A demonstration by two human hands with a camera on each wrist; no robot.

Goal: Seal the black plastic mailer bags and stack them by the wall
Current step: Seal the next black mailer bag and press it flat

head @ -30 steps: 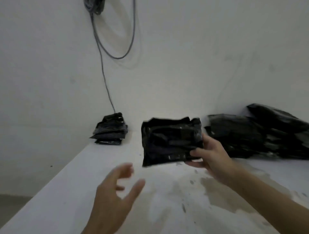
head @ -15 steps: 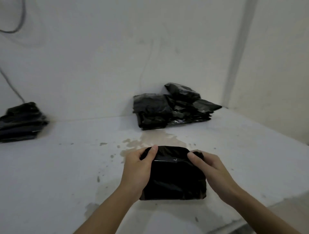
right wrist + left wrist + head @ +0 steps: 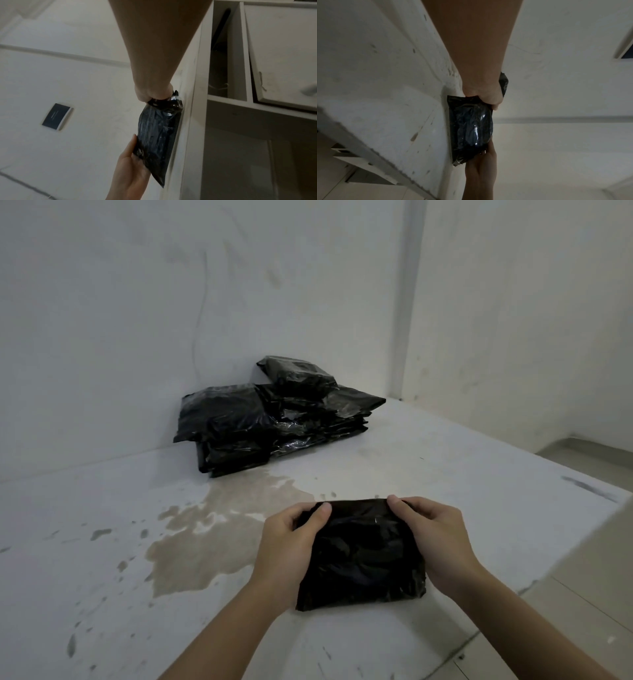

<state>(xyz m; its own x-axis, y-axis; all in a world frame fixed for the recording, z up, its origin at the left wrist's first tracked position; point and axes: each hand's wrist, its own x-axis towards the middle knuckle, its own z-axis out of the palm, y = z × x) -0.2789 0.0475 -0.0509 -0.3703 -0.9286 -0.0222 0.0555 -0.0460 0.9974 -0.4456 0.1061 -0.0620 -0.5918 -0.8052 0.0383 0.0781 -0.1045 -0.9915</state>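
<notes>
**Layout: surface, mailer bag, stack, hands**

- Surface (image 3: 479, 474): runs back to the wall (image 3: 137, 320); second wall at right, meeting the first in a corner.
- Mailer bag (image 3: 359, 553): lies on the surface at its near edge, right of centre.
- Left hand (image 3: 287, 542): on the bag's left side, thumb on its top far corner.
- Right hand (image 3: 435, 532): on the bag's right side, thumb on the far edge.
- Stack of mailer bags (image 3: 274, 416): on the surface against the back wall, behind and left of the held bag, well apart.
- Stain (image 3: 219, 529): on the surface between stack and bag, left of the left hand.
- Floor (image 3: 582, 611): below, right of the surface.
</notes>
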